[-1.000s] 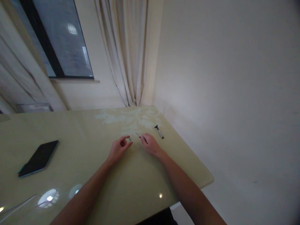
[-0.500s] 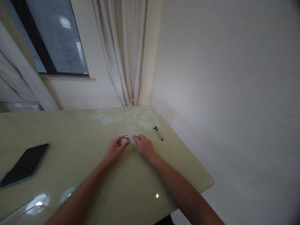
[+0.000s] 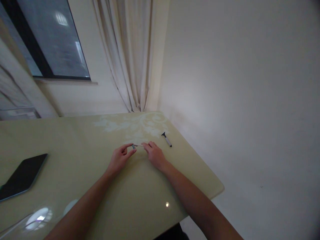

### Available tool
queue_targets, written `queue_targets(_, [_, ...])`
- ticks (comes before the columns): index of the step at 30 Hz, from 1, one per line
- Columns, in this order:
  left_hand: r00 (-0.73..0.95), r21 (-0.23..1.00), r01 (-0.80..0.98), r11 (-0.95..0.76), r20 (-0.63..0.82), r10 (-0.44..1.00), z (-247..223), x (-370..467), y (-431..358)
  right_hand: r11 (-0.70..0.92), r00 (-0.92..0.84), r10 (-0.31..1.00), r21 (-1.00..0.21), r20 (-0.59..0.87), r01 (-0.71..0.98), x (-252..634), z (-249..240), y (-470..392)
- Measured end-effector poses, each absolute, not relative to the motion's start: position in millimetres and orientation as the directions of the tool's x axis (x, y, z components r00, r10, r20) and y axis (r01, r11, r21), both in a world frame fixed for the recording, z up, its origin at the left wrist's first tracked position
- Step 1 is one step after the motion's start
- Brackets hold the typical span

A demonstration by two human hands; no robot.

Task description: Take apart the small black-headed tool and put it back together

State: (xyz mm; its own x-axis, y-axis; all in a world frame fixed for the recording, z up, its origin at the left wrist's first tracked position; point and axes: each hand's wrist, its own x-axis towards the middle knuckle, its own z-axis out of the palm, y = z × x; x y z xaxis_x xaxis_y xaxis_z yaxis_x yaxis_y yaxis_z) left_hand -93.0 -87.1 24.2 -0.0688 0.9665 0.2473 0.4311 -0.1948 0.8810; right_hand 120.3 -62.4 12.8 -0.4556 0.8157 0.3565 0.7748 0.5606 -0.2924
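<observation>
My left hand pinches a small dark, bluish piece between thumb and index finger, above the pale yellow-green table. My right hand is closed on a thin whitish strip that reaches left to the small piece. Both hands are close together, with a narrow gap between their fingertips. What exactly the small piece is cannot be made out. A razor with a grey handle and black head lies to the right of my right hand, touched by neither hand.
A dark flat tablet-like object lies at the table's left. Beyond the far edge hang a beige curtain and a dark-framed window. A white wall runs along the right side. A clear object shows at the lower left.
The view has shifted slightly. The small piece in my left hand is turned more upright, and the gap between my fingertips is a little wider, with the strip showing across it.
</observation>
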Motion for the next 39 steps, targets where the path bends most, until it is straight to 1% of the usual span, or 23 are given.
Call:
queue_targets(2, [-0.077, 0.883, 0.430, -0.187, 0.242, 0.967, 23.4, -93.5, -86.3, 0.574, -0.464, 0.808, -0.305, 0.364, 0.760, 120.0, 12.7, -62.8])
queue_targets(5, [-0.088, 0.881, 0.437, -0.180, 0.241, 0.967, 21.6, -94.8, -84.8, 0.526, -0.404, 0.836, -0.334, 0.371, 0.782, 120.4, 12.0, -62.6])
queue_targets(9, [-0.088, 0.880, 0.435, -0.192, 0.254, 0.963, 19.1, -96.5, -84.6, 0.607, -0.460, 0.784, -0.359, 0.417, 0.709, 122.6, 9.8, -61.0])
queue_targets(12, [-0.094, 0.876, 0.438, -0.202, 0.268, 0.959, 17.5, -96.7, -85.5, 0.588, -0.419, 0.795, -0.386, 0.439, 0.711, 124.3, 8.6, -59.4])
queue_targets(14, [-0.096, 0.876, 0.433, -0.214, 0.281, 0.955, 16.5, -96.5, -86.0, 0.612, -0.432, 0.779, -0.400, 0.454, 0.683, 125.2, 7.9, -58.7])
queue_targets(17, [-0.087, 0.873, 0.431, -0.229, 0.293, 0.952, 15.2, -96.8, -85.8, 0.666, -0.485, 0.740, -0.403, 0.466, 0.628, 125.9, 6.8, -58.7])
queue_targets(21, [-0.081, 0.864, 0.444, -0.238, 0.303, 0.949, 13.9, -97.8, -85.0, 0.625, -0.430, 0.768, -0.408, 0.474, 0.666, 127.1, 6.1, -59.4])
queue_targets(24, [-0.076, 0.865, 0.439, -0.243, 0.306, 0.949, 12.9, -98.2, -85.5, 0.670, -0.477, 0.733, -0.395, 0.486, 0.628, 127.9, 7.2, -60.6])
queue_targets(28, [-0.067, 0.859, 0.446, -0.251, 0.312, 0.948, 12.6, -97.2, -87.3, 0.629, -0.435, 0.765, -0.406, 0.474, 0.663, 127.7, 9.6, -61.8])
queue_targets(32, [-0.076, 0.860, 0.452, -0.238, 0.303, 0.950, 15.1, -95.3, -89.1, 0.681, -0.490, 0.724, -0.396, 0.485, 0.615, 126.9, 10.4, -61.8])
queue_targets(36, [-0.068, 0.859, 0.453, -0.238, 0.300, 0.952, 17.3, -94.0, -91.3, 0.637, -0.429, 0.757, -0.406, 0.493, 0.656, 126.8, 10.0, -61.9])
queue_targets(39, [-0.074, 0.859, 0.454, -0.237, 0.302, 0.950, 17.3, -93.8, -93.0, 0.672, -0.466, 0.729, -0.395, 0.502, 0.626, 126.7, 9.8, -62.5])
